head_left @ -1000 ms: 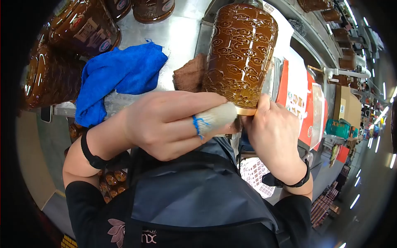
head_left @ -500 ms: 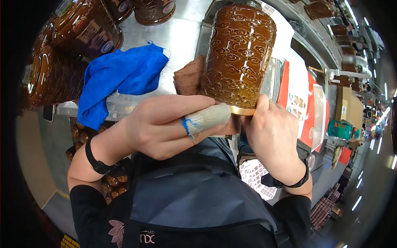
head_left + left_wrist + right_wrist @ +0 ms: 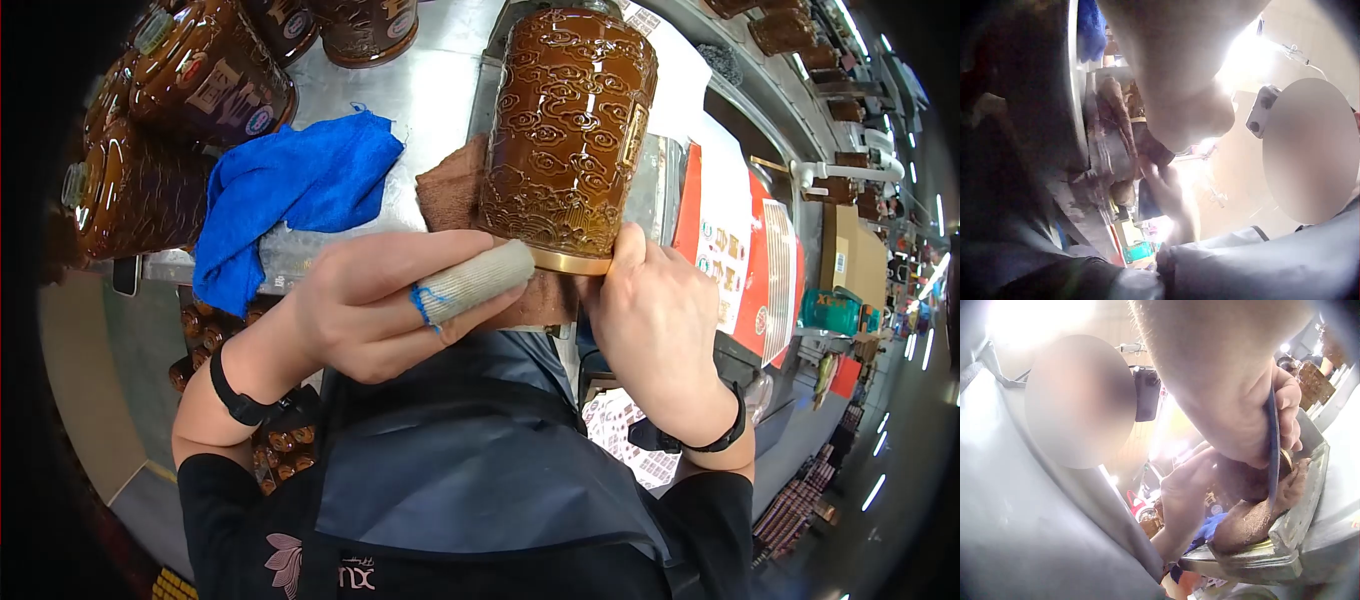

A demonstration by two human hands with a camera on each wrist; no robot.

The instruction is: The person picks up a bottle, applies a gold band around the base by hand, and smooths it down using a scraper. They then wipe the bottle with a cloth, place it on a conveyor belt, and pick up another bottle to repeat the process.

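Note:
A large amber-brown glass jar (image 3: 575, 130) with raised cloud patterns and a gold band lies on its side, its banded end towards me in the head view. My left hand (image 3: 385, 300) holds that end from the left with bent fingers; one finger wears a pale knitted cover with a blue edge (image 3: 475, 285). The left thumb is hidden. My right hand (image 3: 655, 310), curled, sits against the band at the right. It grips a thin dark blue flat piece (image 3: 1274, 450), seen edge-on in the right wrist view. Brown cloth (image 3: 450, 185) lies under the jar.
A blue cloth (image 3: 300, 175) lies on the metal table (image 3: 430, 75) at left, beside several filled jars (image 3: 200, 75). Red and white printed sheets (image 3: 725, 250) lie at right. Smaller jars (image 3: 285, 450) stand below the table.
The jar has turned, and a gold plaque now shows on its right side. My left hand has shifted left and a little towards me. The right hand stays nearly in place.

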